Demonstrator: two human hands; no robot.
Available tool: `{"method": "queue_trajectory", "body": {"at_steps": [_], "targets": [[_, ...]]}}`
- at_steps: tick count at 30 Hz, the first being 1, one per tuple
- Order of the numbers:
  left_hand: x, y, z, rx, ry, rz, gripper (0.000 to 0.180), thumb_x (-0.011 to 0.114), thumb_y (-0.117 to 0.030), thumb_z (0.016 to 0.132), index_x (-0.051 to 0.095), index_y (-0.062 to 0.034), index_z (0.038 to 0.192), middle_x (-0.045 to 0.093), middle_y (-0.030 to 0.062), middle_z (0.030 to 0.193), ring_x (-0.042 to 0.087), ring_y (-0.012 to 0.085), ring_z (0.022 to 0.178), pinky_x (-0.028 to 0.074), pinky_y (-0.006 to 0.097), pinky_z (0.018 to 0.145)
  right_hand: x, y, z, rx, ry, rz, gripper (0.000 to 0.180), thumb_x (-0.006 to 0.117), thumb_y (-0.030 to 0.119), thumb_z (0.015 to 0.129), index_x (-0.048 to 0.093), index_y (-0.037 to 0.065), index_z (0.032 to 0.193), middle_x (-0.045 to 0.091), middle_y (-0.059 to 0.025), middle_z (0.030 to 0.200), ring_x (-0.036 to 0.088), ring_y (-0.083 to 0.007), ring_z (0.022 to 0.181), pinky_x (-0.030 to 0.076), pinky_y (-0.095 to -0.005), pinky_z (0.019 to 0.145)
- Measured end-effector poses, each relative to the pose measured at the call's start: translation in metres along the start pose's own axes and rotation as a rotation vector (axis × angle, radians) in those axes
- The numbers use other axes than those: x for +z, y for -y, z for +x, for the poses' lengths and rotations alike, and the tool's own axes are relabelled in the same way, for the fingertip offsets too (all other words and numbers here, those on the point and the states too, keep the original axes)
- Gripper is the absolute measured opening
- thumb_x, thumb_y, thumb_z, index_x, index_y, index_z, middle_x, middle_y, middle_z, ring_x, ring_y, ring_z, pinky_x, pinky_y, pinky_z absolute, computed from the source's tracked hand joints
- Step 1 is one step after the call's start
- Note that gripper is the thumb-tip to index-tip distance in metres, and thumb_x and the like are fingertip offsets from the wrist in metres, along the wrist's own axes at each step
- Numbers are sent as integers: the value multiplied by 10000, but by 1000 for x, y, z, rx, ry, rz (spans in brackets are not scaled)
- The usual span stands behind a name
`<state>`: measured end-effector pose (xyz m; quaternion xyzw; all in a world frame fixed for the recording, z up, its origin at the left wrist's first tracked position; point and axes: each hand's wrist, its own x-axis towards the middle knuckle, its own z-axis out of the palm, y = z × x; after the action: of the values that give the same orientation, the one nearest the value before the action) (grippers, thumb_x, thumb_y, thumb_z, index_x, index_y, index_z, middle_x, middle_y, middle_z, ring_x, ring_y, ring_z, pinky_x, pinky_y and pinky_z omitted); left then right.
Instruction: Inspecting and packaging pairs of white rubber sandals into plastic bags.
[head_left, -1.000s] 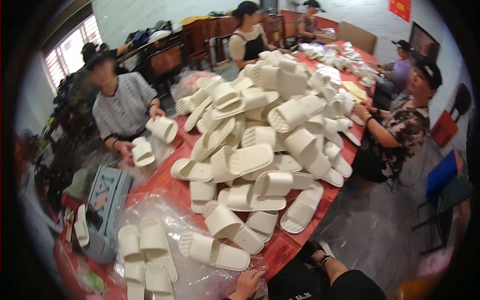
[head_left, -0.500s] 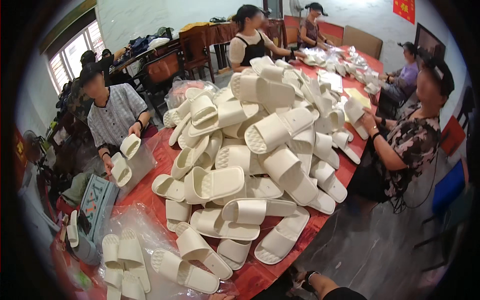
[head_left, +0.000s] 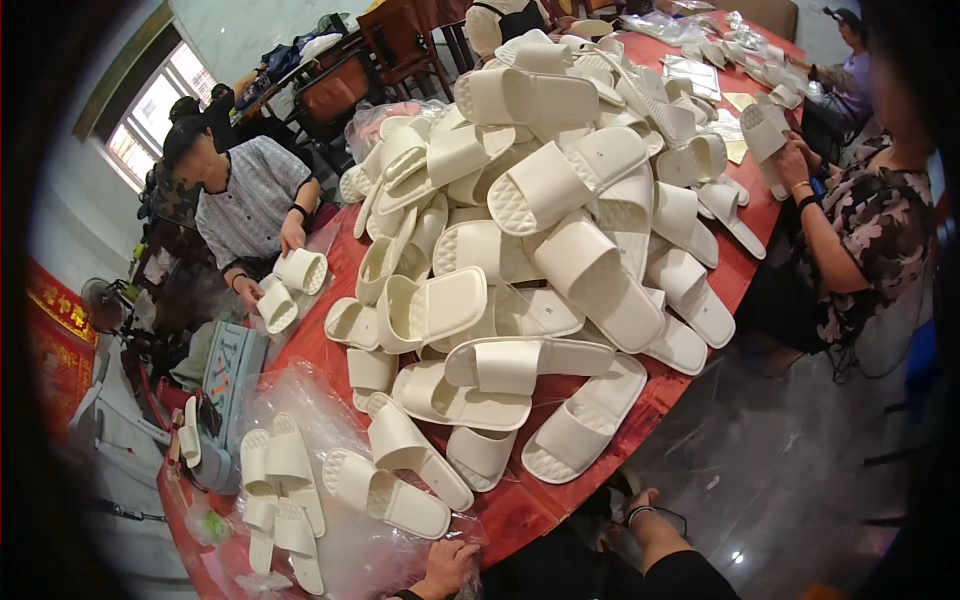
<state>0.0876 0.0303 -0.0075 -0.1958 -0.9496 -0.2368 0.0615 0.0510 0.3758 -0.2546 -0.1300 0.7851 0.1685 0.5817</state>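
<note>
My left hand (head_left: 448, 568) lies at the near edge of the red table, its fingers loosely bent over the rim beside a clear plastic sheet (head_left: 365, 565). Just beyond it is a cream slipper (head_left: 418, 512) with a quilted footbed. To its left, several more slippers (head_left: 290, 462) rest in two rows on the plastic. My right hand (head_left: 640, 503), with a band at the wrist, hangs below the table edge, fingers apart and seemingly holding nothing. A large heap of matching slippers (head_left: 590, 255) covers the table's middle.
Across on the left, a co-worker (head_left: 255, 200) handles a pair of slippers (head_left: 292, 285) over clear plastic. Another person (head_left: 860, 250) holds a slipper (head_left: 765, 135) at right. A grey-blue crate (head_left: 232, 375) stands by the left table edge. Papers (head_left: 692, 75) lie at the far end.
The view has tilted downward, so the scene sits higher. My left hand shows more fully at the table edge. The left co-worker's slippers have turned and come lower over the plastic.
</note>
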Motion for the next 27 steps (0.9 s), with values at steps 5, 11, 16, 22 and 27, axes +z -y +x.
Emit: {"method": "queue_trajectory", "body": {"at_steps": [5,11,16,22,27], "targets": [[20,9,-21,-34,59,5,279,584,-62,688,551,-129,957,562,96,876,537,298,837,422,387,724,19,5,29,-27,111,27,312,481,294,820,572,189,1099,565,-18,1108,559,-250,956,410,-520,605],[-2,5,-11,-35,209,2,295,595,-97,661,543,-135,949,488,60,836,467,241,704,350,349,600,18,-5,10,-216,117,131,357,485,277,817,538,177,1155,519,6,1194,503,-164,1087,454,-367,773],[3,15,-14,-70,276,12,313,592,-63,644,527,-123,944,463,65,816,445,251,690,338,366,595,22,-53,32,-260,630,1091,210,508,158,760,602,71,927,600,-96,898,573,-236,825,455,-390,678],[4,7,-1,-37,228,2,319,590,-51,633,518,-125,934,465,65,800,445,249,686,333,369,585,91,-24,53,-21,517,1509,137,521,177,788,550,46,762,544,-87,679,517,-162,553,424,-290,521],[-6,-3,-5,-79,258,62,335,591,-45,621,511,-129,935,464,64,791,442,245,680,326,366,578,31,-1,28,-137,216,1016,322,478,206,787,568,-6,1011,605,-157,903,596,-215,788,469,-355,711]]}}
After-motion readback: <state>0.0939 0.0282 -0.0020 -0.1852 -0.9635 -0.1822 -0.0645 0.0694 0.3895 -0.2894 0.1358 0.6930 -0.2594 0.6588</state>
